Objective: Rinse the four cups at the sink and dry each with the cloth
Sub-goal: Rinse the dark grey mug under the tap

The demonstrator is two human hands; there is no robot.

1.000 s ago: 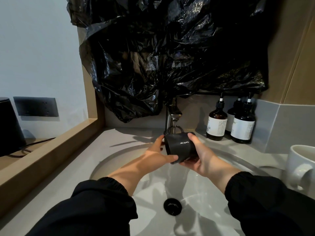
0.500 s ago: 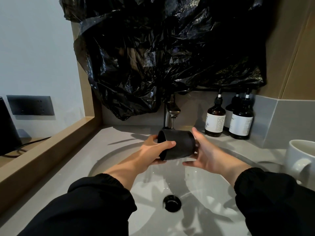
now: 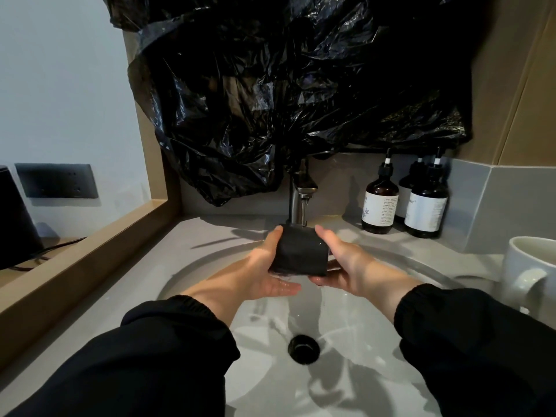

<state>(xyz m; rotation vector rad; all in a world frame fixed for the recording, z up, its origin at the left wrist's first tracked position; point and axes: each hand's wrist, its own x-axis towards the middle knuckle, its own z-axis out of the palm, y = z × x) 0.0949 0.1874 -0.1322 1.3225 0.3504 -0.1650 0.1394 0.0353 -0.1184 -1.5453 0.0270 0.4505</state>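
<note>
Both hands make the grip on the black cup (image 3: 301, 252). The left hand (image 3: 261, 267) lies open-palmed, its thumb up the cup's left side and its straight, wet fingers passing beneath. The right hand (image 3: 352, 266) has its thumb along the right side and its fingers curled under the lower edge. The cup sits between the two palms, clamped from both sides and propped from below, just under the spout of the faucet (image 3: 299, 200) and above the sink (image 3: 376, 332).

The cup's long axis runs from the spout down towards the camera, with the wider end nearer. Against the dark glaze I cannot tell which end is the mouth, and no handle shows. Any stream of water is too faint to make out.

On the surface (image 3: 210, 233), a white mug (image 3: 529, 272) at the right is cut off by the frame edge. Black sleeves cover both wrists.
</note>
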